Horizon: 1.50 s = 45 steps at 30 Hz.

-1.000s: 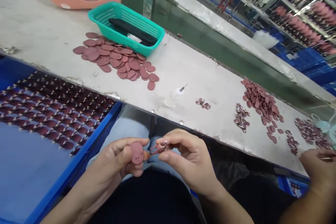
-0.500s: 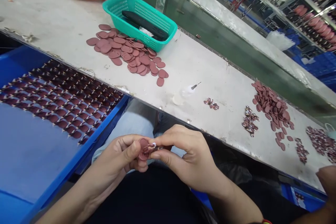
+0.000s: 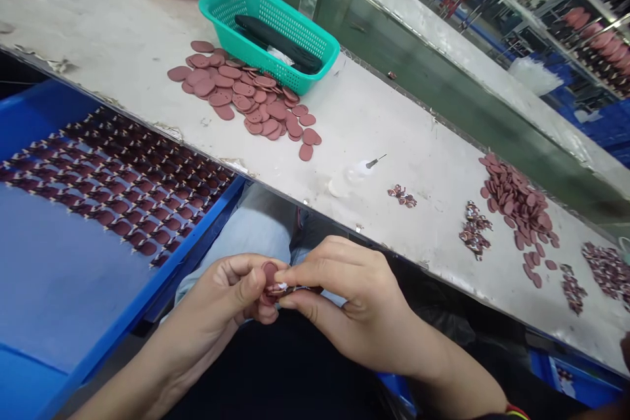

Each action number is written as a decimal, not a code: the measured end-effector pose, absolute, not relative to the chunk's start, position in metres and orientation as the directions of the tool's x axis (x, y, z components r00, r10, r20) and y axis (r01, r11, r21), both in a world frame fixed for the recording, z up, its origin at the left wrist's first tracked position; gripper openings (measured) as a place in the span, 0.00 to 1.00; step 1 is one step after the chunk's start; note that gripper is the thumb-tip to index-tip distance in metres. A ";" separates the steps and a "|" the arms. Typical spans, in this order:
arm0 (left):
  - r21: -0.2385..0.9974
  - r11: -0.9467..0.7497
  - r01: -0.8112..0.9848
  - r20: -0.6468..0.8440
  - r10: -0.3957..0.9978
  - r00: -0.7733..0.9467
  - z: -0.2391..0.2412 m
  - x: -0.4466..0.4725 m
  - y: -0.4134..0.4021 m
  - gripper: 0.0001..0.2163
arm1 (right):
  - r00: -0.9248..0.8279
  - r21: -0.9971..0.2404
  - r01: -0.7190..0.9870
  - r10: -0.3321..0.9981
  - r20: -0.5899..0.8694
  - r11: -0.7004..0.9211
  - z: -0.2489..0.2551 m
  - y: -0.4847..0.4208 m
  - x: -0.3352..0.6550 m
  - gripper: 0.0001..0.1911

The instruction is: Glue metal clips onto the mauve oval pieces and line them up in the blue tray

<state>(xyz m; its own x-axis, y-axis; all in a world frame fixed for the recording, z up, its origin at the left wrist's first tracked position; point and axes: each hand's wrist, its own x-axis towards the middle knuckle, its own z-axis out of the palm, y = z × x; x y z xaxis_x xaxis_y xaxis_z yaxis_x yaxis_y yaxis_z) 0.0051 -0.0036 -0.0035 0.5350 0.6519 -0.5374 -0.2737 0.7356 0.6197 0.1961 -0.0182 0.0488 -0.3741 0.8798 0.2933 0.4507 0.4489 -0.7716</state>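
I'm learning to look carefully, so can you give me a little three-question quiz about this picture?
1. True or false: the teal basket stands on the table beside a pile of discs.
2. What do the left hand and right hand pinch between their fingers? A: a black tool. B: a reddish disc and a small trim piece. C: a bottle.
3. Fill in: the rows of dark-red pieces lie in a ____ tray.

Key: 1 true; 2 B; 3 blue.
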 end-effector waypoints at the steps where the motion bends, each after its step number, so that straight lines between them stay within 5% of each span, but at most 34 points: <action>1: 0.624 0.733 -0.271 -0.541 0.655 0.527 -0.003 0.005 -0.003 0.19 | -0.379 -0.771 0.447 0.877 0.295 0.453 0.049 -0.018 0.196 0.05; 32: 0.588 0.739 -0.329 -0.562 0.666 0.491 -0.008 -0.002 -0.002 0.19 | -0.440 -0.765 0.428 0.850 0.288 0.481 0.045 -0.002 0.186 0.03; 38: 0.508 0.757 -0.411 -0.602 0.653 0.460 -0.013 -0.007 -0.001 0.15 | -0.385 -0.801 0.418 0.882 0.270 0.428 0.046 -0.004 0.189 0.25; 45: 0.515 0.769 -0.380 -0.579 0.638 0.507 -0.017 -0.010 0.000 0.16 | -0.368 -0.862 0.372 0.908 0.202 0.343 0.035 -0.003 0.184 0.10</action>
<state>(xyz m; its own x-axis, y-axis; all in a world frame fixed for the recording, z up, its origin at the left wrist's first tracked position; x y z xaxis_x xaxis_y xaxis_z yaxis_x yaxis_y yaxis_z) -0.0103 0.0003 -0.0172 0.5068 0.6384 -0.5793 -0.3796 0.7686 0.5149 0.1842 -0.0032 0.0346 -0.3680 0.9076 0.2023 0.3720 0.3431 -0.8625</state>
